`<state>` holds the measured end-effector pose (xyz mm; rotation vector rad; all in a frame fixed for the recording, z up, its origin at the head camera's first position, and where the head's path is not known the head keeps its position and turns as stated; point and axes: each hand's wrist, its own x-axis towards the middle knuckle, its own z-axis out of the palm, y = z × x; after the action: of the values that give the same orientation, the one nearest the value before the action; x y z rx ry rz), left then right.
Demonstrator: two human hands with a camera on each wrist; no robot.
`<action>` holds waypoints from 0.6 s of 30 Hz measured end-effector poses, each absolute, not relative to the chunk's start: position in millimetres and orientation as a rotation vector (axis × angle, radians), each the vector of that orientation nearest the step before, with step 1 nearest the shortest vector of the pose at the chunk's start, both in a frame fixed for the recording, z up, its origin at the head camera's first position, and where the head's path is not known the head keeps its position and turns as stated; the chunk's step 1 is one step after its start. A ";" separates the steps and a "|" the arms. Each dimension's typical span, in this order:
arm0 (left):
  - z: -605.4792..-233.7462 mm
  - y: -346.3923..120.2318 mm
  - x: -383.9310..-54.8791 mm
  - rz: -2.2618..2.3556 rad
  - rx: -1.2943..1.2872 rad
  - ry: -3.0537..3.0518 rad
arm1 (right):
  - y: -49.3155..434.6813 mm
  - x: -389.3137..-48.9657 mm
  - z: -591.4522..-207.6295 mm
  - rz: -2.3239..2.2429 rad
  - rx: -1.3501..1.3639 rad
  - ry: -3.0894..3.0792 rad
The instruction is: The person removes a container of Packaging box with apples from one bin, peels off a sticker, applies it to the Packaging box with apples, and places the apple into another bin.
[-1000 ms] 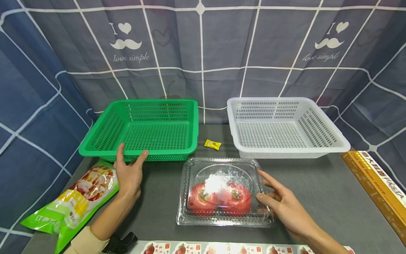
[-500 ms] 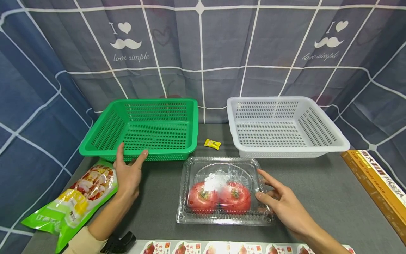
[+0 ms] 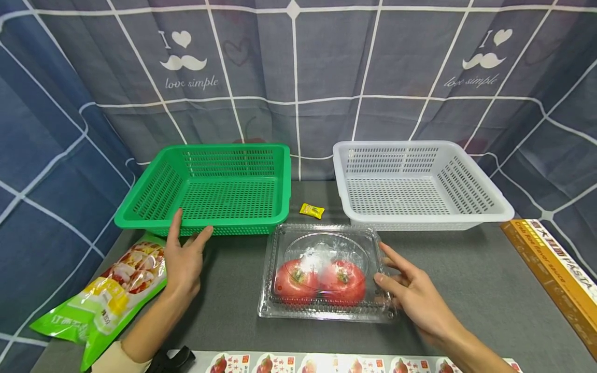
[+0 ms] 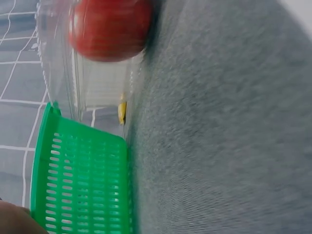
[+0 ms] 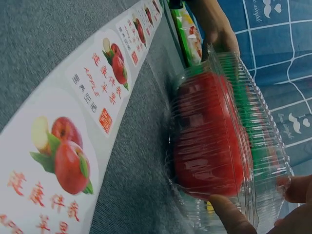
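Note:
A clear plastic clamshell box (image 3: 322, 243) with two red tomatoes (image 3: 343, 282) inside lies in the middle of the grey table. My right hand (image 3: 417, 298) grips its right side, thumb and index finger at the edge; the right wrist view shows the thumb (image 5: 226, 209) low against the wall. At the front rim of the green basket (image 3: 219, 225), my left hand (image 3: 183, 261) has its index finger and thumb spread and fairly straight. Its other fingers are hidden. A green snack bag (image 3: 112, 290) lies left of that hand.
A white basket (image 3: 420, 220) stands at the back right. Between the baskets lies a small yellow candy packet (image 3: 311, 211). A brown pasta box (image 3: 550, 280) runs along the right, and a strip of apple stickers (image 3: 303, 364) along the front edge. A patterned curtain (image 3: 326, 67) hangs behind.
The clamshell box has shifted slightly away from me, with my right hand moving along; its far edge now overlaps the green basket's corner. My left hand has moved slightly left.

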<state>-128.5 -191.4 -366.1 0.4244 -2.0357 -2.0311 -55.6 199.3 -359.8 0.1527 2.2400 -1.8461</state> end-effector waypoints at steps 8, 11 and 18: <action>-361.1 -189.3 -95.1 -1.947 0.404 -2.125 | 199.8 -54.5 -355.7 -1.778 0.136 2.327; -360.5 -188.0 -78.7 -1.857 0.419 -2.280 | 199.5 -50.0 -350.0 -1.744 0.093 2.445; -364.4 -191.7 -43.8 -1.783 0.493 -2.703 | 189.3 -36.9 -340.5 -1.824 -0.240 2.727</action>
<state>-43.8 -191.7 -364.4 0.4934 -2.7026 -1.7826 -36.9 189.3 -340.5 -0.2400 2.7267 -1.8242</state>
